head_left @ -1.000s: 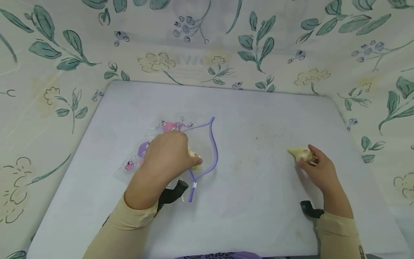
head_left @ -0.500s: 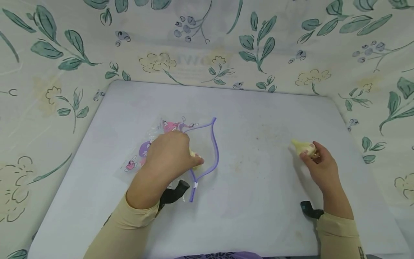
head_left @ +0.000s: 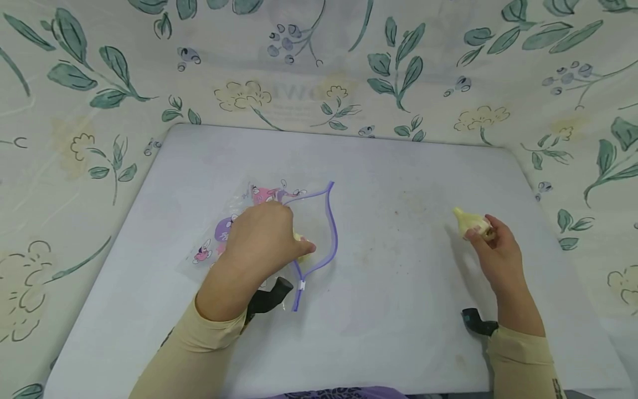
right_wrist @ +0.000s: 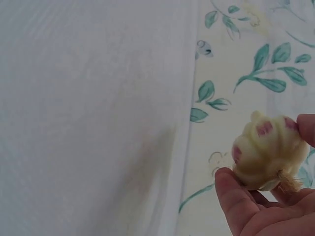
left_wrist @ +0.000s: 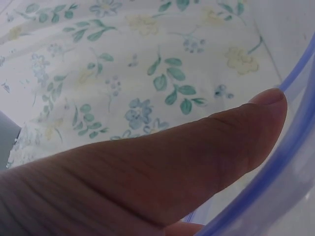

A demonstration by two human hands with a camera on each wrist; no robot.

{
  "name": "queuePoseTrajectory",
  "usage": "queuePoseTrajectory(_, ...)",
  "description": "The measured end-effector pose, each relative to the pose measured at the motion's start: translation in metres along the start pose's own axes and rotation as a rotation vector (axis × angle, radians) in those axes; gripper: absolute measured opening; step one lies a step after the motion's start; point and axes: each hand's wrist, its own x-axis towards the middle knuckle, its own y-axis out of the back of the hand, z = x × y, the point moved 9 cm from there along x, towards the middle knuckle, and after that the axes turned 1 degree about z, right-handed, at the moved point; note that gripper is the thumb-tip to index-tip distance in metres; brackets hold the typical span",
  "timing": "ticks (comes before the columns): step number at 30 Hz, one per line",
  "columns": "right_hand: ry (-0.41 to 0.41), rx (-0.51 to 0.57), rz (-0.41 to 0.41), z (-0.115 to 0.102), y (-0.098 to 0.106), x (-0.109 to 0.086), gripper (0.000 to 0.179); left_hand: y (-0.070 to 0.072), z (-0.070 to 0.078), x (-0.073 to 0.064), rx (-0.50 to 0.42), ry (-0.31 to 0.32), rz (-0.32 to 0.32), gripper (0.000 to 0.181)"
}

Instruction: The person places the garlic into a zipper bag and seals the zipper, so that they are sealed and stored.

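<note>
Right wrist: garlic (right_wrist: 263,150) sits between fingers (right_wrist: 236,202).

A pale garlic bulb (head_left: 466,223) is held tilted, apart from a clear purple-edged bag (head_left: 222,228) and mostly hidden yellow object (head_left: 297,237).

Left forearm (head_left: 181,357) slants inward, right forearm (head_left: 520,366) points nearly straight ahead, both in tan sleeves (head_left: 520,343). Left hand (head_left: 259,238) arched, back turned up; left thumb (left_wrist: 206,152) stretched out straight toward person's right, other fingers mostly out of my sight. Right hand (head_left: 497,254) well apart, raised, right wrist (head_left: 519,313) fairly straight, thumb and fingertips (right_wrist: 224,178) bent into pinching hold.
</note>
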Motion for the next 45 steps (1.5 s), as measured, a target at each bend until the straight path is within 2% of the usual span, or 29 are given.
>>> queuePoseTrajectory(3, 0.006, 0.039, 0.002, -0.003, 0.0, 0.0, 0.083, 0.0, 0.0, 0.0, 0.002, -0.001, 0.002, 0.047)
queuePoseTrajectory(10, 0.08, 0.158, -0.022, -0.015, -0.002, -0.002, 0.076, 0.001, 0.0, -0.002, -0.001, 0.002, 0.002, 0.047)
queuePoseTrajectory(19, 0.076, 0.31, -0.03, -0.02, -0.002, -0.004, 0.073, 0.001, 0.001, -0.002, 0.004, -0.007, 0.003, 0.047)
queuePoseTrajectory(24, 0.108, 0.443, -0.024, -0.027, -0.003, -0.006, 0.068, 0.0, 0.0, -0.001, 0.002, -0.002, -0.002, 0.046)
queuePoseTrajectory(29, 0.136, 0.506, -0.034, -0.038, -0.007, -0.01, 0.066, 0.001, 0.0, -0.001, -0.001, 0.005, -0.004, 0.045)
queuePoseTrajectory(39, 0.264, 0.562, -0.081, -0.063, -0.019, -0.023, 0.062, 0.0, 0.0, 0.0, 0.002, 0.007, -0.011, 0.045)
queuePoseTrajectory(45, 0.373, 0.651, -0.109, -0.078, -0.025, -0.03, 0.055, -0.001, 0.001, 0.001, 0.005, 0.01, -0.014, 0.046)
